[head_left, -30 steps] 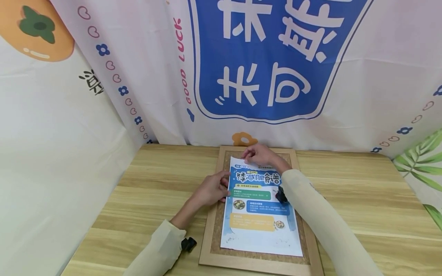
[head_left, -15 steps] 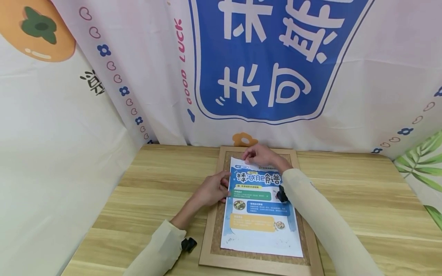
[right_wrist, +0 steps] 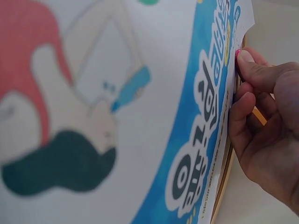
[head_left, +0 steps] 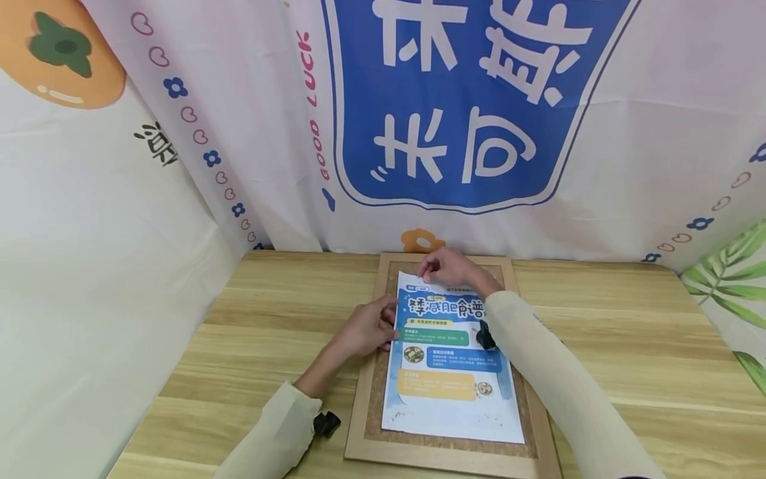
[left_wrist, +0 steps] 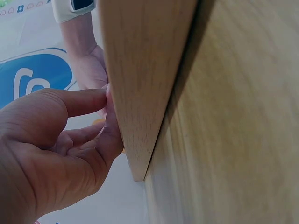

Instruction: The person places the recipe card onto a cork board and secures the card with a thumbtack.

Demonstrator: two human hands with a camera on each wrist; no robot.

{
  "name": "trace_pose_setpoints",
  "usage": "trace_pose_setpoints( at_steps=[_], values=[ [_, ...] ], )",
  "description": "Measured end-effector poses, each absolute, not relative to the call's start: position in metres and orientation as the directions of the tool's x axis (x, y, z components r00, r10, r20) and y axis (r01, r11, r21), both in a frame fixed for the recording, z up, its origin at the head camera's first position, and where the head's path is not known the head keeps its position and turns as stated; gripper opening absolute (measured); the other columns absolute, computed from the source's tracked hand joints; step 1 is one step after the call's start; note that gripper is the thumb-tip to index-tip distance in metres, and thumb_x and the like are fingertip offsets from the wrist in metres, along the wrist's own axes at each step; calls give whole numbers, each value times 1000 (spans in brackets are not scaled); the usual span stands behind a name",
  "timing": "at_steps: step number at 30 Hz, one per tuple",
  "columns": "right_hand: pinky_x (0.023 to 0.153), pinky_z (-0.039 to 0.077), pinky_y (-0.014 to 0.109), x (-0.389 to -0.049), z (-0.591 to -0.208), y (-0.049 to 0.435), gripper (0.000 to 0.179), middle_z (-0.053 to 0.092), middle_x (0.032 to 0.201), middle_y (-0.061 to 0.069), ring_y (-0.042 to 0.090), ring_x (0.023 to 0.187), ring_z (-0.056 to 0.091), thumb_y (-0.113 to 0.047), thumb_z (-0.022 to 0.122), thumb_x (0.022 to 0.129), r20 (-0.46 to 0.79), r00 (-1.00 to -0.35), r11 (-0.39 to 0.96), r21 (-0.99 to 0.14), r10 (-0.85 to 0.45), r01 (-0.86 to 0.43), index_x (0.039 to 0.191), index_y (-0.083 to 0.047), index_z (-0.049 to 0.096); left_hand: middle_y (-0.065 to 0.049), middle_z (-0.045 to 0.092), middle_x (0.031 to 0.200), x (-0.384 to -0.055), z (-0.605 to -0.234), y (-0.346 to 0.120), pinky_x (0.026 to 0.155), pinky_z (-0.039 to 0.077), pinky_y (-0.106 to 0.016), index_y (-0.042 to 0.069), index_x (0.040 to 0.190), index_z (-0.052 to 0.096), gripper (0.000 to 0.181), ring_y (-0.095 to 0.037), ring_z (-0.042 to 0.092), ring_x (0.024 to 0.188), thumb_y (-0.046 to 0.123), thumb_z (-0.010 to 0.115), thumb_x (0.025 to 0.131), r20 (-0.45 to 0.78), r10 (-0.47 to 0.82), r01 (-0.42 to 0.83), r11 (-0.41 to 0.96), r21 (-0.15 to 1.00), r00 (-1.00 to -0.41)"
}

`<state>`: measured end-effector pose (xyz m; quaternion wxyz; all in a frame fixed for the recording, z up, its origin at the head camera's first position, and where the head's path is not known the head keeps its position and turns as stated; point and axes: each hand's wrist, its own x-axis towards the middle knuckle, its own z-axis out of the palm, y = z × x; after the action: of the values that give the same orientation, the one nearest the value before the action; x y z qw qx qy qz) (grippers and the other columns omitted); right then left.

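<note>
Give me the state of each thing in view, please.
Poster, printed side up on the corkboard.
Corkboard, lying on the table, partly covered.
Pink item, pinched; whether pushed in, unclear.
Left hand, fingers curled at the poster's left edge.
Right hand, pinching the pink item near the poster's top edge.
Backdrop, hanging, wrinkled.

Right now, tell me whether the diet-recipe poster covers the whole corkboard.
No: bare cork shows between the lower edge of the diet-recipe poster and the wooden frame.
</note>
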<state>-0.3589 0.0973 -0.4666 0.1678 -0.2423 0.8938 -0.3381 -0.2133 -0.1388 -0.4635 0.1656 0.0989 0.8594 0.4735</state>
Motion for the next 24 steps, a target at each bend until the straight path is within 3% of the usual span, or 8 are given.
trace_pose_setpoints(
  at_steps=[8,17,24],
  values=[
    [93,52,34,-358,-465,99,13,74,104,5,23,99,63,-15,72,103,-134,-827,648,-693,-546,-315,113,-14,81,-14,64,109,-213,-462,-138,64,66,-30,1,157,49,69,-14,71,80,-11,74,93,-194,323,13,542,840,-926],
    [92,55,30,-365,-464,101,18,77,108,4,20,98,64,-11,72,103,-123,-778,623,-680,-617,-386,118,-14,81,-14,65,110,-214,-464,-139,64,66,-30,1,157,49,69,-15,71,80,-11,74,93,-194,325,11,535,844,-926],
    [94,55,31,-370,-463,100,19,78,109,4,21,100,64,-8,72,102,-160,-759,622,-690,-631,-371,117,-14,82,-15,64,109,-214,-464,-140,64,66,-30,1,157,49,69,-14,70,81,-11,74,93,-196,327,8,532,847,-925]
  ],
)
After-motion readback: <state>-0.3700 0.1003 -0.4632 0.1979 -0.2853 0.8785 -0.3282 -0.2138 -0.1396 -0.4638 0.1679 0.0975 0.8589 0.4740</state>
